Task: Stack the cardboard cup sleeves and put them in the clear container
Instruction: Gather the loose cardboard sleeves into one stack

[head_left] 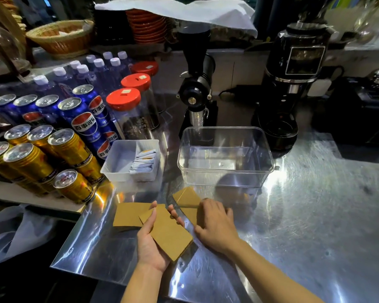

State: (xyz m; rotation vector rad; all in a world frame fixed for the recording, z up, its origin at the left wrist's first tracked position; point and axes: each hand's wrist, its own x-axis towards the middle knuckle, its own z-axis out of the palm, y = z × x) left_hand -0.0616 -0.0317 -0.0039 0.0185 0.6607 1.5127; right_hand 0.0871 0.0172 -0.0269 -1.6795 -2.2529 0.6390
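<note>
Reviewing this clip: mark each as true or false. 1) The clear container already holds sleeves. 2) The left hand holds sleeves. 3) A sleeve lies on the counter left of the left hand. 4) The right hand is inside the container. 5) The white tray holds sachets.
1) False. The clear container is empty.
2) True. The left hand carries sleeves on its open palm.
3) True. A loose sleeve lies flat on the counter.
4) False. The right hand is down on the counter, over another sleeve, nearer than the container.
5) True. The white tray holds sachets in its right compartment.
</note>
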